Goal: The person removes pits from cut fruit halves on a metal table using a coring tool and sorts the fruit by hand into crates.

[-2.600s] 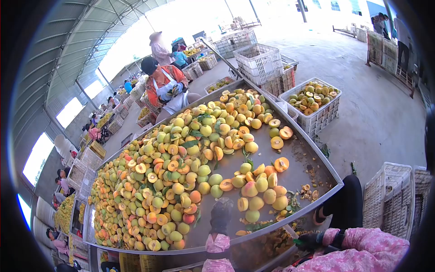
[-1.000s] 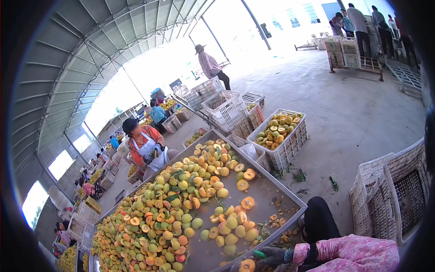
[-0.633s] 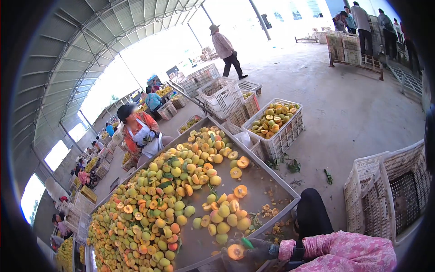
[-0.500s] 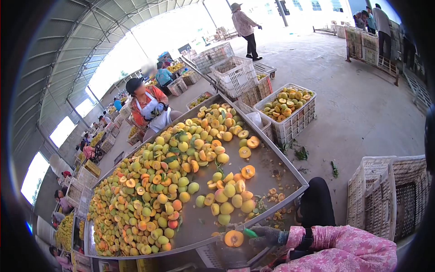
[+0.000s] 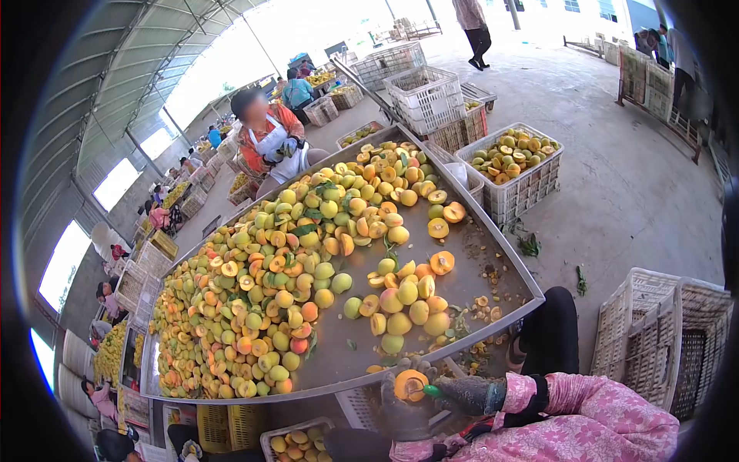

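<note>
Near the tray's front edge, my left hand [image 5: 403, 416], in a dark grey glove, holds a cut peach half [image 5: 410, 385] with its orange flesh facing up. My right hand [image 5: 465, 394], also gloved, is closed around a small green-handled tool [image 5: 433, 391]. Its green end reaches the right side of the peach half; the working tip cannot be made out. Just beyond my hands is a metal tray [image 5: 339, 379], piled with whole and halved yellow-green peaches [image 5: 254, 300]. A smaller group of peaches [image 5: 406, 302] lies nearer to me, beside scattered pits and scraps [image 5: 485, 309].
Across the tray sits a person in an orange top [image 5: 271, 138]. A crate of peaches [image 5: 512, 165] stands on the floor beyond the tray's right edge, with stacked white crates [image 5: 423, 96] behind. More crates [image 5: 654, 331] stand at my right; a peach crate [image 5: 296, 439] is below the tray.
My view has shifted, moving the scene down and right. My left hand now shows more clearly under the peach half, which has turned and sits closer to the green-handled tool.
</note>
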Demonstrator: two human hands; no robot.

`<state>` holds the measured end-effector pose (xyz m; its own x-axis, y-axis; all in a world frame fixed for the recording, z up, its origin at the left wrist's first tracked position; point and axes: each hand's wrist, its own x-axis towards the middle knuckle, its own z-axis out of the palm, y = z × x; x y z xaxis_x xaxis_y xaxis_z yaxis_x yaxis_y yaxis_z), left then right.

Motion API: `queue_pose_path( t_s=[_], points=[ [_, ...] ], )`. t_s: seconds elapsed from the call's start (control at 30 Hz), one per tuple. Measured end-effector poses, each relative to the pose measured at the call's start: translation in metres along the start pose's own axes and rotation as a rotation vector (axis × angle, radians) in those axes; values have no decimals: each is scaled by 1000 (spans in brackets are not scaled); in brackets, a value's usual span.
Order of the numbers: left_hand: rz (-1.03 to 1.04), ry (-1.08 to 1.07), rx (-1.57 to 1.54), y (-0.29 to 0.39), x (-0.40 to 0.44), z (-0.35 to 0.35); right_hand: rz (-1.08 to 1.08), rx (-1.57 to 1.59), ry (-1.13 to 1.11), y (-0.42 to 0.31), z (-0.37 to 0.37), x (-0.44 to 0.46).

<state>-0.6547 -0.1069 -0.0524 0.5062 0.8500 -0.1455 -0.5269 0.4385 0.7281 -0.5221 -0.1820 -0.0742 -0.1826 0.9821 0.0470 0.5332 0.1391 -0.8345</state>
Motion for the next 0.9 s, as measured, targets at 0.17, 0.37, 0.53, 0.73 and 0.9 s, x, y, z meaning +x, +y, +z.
queue_pose_path(
  t_s=[0.17,0.37,0.53,0.73,0.9],
  points=[
    [2,40,-50,-3,3,3,-42,47,16,19,15,2],
    [144,30,226,-1,1,13,68,196,-9,39,39,13],
    [347,75,815,-2,2,11,77,313,-79,34,34,15],
    [115,-8,406,4,2,4,229,54,-197,33,30,10],
    [-159,109,35,2,5,-7,48,115,-158,70,70,9]
  ],
)
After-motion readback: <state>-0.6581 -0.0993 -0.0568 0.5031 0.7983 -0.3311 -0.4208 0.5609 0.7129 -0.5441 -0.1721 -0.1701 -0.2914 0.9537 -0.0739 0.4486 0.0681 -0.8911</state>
